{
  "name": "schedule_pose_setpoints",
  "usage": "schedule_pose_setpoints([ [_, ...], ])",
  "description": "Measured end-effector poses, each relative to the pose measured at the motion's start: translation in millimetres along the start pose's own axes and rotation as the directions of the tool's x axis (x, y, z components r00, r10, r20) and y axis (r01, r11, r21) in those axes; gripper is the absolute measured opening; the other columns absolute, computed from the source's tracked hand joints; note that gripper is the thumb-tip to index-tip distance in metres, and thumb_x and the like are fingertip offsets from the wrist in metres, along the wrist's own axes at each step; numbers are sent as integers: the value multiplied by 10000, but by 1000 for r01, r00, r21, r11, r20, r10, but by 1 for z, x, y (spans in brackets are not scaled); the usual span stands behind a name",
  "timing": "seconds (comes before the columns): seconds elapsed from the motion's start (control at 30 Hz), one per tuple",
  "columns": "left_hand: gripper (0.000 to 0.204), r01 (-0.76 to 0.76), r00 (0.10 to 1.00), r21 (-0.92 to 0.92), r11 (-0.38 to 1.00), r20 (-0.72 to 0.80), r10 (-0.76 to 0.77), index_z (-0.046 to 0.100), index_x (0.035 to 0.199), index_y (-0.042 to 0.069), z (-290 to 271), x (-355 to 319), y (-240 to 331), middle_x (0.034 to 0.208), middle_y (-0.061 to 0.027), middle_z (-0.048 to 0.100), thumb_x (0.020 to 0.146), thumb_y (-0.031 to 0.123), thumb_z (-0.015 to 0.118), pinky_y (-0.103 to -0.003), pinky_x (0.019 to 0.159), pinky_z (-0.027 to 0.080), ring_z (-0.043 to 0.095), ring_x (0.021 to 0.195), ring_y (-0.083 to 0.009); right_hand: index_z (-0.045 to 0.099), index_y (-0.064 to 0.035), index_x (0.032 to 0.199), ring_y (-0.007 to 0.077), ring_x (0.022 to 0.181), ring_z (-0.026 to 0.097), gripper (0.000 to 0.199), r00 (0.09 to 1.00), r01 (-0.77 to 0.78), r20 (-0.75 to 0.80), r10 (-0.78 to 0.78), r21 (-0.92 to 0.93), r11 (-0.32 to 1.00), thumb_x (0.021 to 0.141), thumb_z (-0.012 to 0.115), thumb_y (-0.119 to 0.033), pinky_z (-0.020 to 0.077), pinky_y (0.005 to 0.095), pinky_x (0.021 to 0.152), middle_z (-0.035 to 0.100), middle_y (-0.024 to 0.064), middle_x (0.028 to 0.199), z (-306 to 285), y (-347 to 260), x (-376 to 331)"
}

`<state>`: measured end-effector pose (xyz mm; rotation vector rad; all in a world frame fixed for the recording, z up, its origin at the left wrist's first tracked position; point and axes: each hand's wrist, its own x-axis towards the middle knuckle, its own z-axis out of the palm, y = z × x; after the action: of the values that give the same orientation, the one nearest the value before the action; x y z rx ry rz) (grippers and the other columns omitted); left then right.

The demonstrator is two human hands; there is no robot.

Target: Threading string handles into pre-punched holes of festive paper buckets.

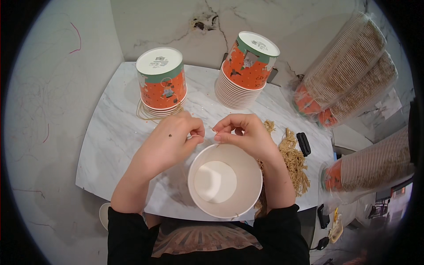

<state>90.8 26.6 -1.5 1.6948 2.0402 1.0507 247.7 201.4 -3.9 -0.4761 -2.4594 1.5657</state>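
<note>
A white paper tub (250,187) stands open end up in front of me, and its inside is visible. Over its far rim my right hand (247,132) pinches thumb against fingers, with a thin end of tan cord at the tips. Facing it, a little to the left, my left hand (176,134) is closed in a pinch too; whatever lies between its fingers is too small to make out. Short bits of cord poke out at the tub's far and near rim. Bundles of tan cord (292,161) lie right of the tub, partly behind my right forearm.
Two upside-down stacks of orange and green tubs, a left stack (163,90) with loose cord around its base and a taller right stack (247,70), stand along the table's back. A black clip-like object (304,144) lies at right. Plastic-wrapped tub stacks (346,66) crowd beyond the table's right edge.
</note>
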Motion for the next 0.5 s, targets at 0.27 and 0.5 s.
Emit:
schedule_pose_setpoints([
  [0.27,120,66,997,-142,988,-17,-69,679,910,26,1,8,5,810,-38,619,853,121,723,-266,555,452,556,613,-102,754,-16,908,49,731,602,113,1000,22,-18,-24,-91,996,849,783,-108,436,223,632,700,-8,796,4,-2,-2],
  [0.5,142,264,960,-467,844,211,-184,664,853,-17,6,20,-7,739,-25,689,841,99,745,-233,475,442,580,547,-58,761,-31,917,86,761,622,129,995,95,-21,-99,-140,986,842,768,-137,420,265,690,705,12,786,3,-8,-5],
])
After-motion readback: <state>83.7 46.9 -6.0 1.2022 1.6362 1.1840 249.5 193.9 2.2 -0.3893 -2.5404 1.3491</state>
